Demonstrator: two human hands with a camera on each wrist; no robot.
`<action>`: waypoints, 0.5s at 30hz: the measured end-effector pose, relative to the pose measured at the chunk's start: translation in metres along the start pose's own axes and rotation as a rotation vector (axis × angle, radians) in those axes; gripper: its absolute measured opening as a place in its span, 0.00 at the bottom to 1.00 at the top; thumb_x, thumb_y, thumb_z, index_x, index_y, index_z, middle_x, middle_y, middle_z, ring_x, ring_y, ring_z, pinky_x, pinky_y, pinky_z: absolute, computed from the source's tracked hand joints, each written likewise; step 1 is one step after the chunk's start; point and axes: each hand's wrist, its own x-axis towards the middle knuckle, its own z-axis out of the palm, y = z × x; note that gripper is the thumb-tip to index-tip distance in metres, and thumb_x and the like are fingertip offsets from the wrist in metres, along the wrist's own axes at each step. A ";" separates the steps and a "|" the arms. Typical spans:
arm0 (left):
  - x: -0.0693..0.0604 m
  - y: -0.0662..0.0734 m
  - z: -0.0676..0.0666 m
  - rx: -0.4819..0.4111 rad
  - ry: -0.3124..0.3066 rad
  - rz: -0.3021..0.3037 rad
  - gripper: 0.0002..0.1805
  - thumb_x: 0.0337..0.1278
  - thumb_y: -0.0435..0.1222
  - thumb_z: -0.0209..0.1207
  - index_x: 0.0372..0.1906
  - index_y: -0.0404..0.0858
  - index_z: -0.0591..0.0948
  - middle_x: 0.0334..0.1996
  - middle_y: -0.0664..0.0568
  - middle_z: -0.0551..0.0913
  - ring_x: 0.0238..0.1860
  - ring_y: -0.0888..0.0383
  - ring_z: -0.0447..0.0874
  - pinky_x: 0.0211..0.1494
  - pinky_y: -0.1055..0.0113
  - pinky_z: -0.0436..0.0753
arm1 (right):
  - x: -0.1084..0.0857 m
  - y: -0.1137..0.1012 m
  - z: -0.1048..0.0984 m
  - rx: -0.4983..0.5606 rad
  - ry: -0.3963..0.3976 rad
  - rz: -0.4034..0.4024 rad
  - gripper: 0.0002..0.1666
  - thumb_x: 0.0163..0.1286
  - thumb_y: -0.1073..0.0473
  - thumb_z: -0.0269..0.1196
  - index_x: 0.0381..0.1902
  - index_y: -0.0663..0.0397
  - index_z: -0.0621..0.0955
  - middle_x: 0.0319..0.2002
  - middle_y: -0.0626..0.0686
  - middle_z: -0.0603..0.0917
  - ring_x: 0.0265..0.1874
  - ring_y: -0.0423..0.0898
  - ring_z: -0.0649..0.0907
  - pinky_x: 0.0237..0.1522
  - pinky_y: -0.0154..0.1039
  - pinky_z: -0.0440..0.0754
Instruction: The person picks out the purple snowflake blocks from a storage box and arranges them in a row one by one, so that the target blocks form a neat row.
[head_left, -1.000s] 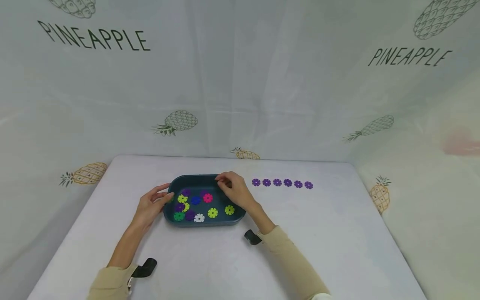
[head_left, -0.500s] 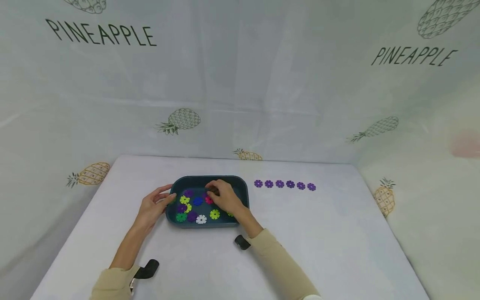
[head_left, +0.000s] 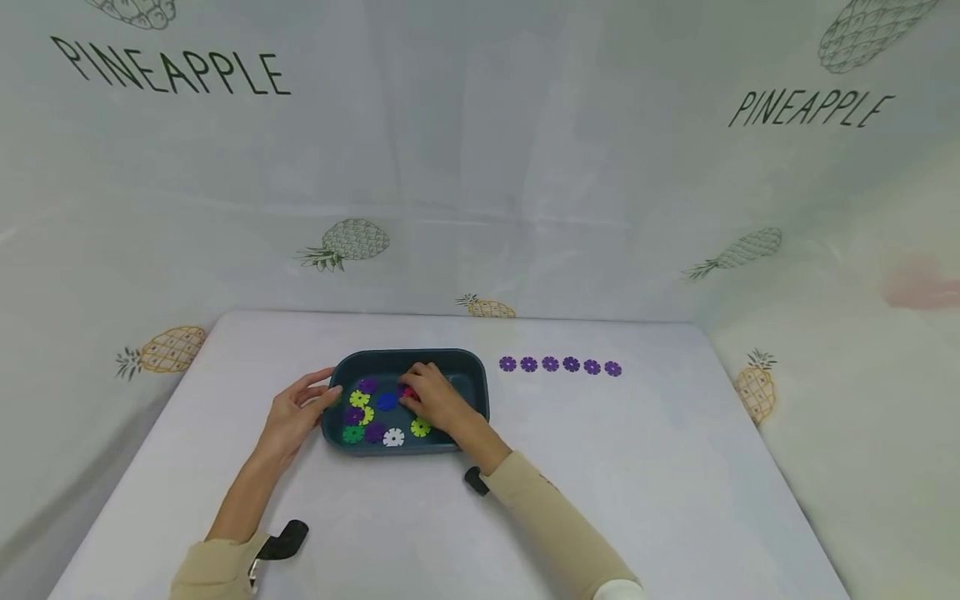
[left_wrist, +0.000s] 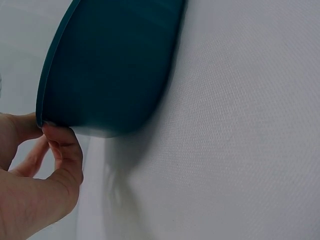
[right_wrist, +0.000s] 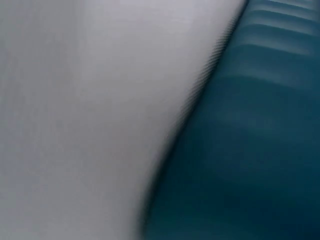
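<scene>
A dark teal tray [head_left: 461, 363] on the table holds several notched, flower-shaped plastic discs: purple, yellow, green, white [head_left: 393, 437] and blue [head_left: 387, 402]. My left hand [head_left: 295, 415] pinches the tray's left rim; the left wrist view shows thumb and finger meeting on the tray edge [left_wrist: 45, 75]. Inside the tray, my right hand [head_left: 438, 402] has its thumb and index finger around a pink disc [head_left: 409, 392], close to a purple one. Whether the fingers grip either disc is unclear. The right wrist view has only the blurred tray side [right_wrist: 250, 150], no fingers.
To the right of the tray, near the table's back edge, several purple discs [head_left: 551, 364] lie in a row. The table has a white cover [head_left: 637, 483]. A pineapple-print curtain [head_left: 570, 192] hangs behind and at both sides.
My right hand has moved left and down from the tray's back right rim to the pink disc. My left hand has stayed on the rim. The row of purple discs is unchanged.
</scene>
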 end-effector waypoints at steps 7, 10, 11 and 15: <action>-0.001 0.002 -0.001 0.000 0.010 -0.003 0.34 0.72 0.50 0.61 0.76 0.42 0.69 0.55 0.45 0.74 0.46 0.58 0.76 0.44 0.74 0.79 | -0.003 -0.004 -0.003 0.053 0.013 0.008 0.09 0.73 0.64 0.66 0.50 0.57 0.85 0.48 0.55 0.81 0.47 0.48 0.77 0.53 0.38 0.78; -0.001 0.003 -0.001 -0.004 0.010 -0.003 0.34 0.72 0.50 0.62 0.75 0.41 0.69 0.54 0.45 0.75 0.46 0.60 0.76 0.44 0.74 0.79 | -0.003 -0.004 -0.005 0.080 0.029 -0.007 0.09 0.73 0.65 0.66 0.50 0.58 0.85 0.47 0.55 0.80 0.47 0.49 0.77 0.54 0.39 0.78; 0.000 0.003 -0.001 -0.004 0.007 -0.002 0.34 0.72 0.50 0.62 0.75 0.41 0.69 0.54 0.45 0.75 0.45 0.60 0.76 0.44 0.74 0.79 | -0.003 -0.004 -0.006 0.088 0.036 -0.012 0.09 0.72 0.66 0.67 0.49 0.58 0.85 0.47 0.55 0.80 0.47 0.49 0.77 0.54 0.39 0.77; -0.001 0.004 -0.003 -0.003 0.005 -0.011 0.34 0.72 0.50 0.62 0.75 0.41 0.69 0.55 0.45 0.75 0.46 0.61 0.77 0.45 0.74 0.79 | -0.001 -0.003 -0.007 0.118 0.054 -0.056 0.09 0.72 0.67 0.67 0.49 0.59 0.86 0.47 0.55 0.79 0.48 0.49 0.79 0.56 0.37 0.78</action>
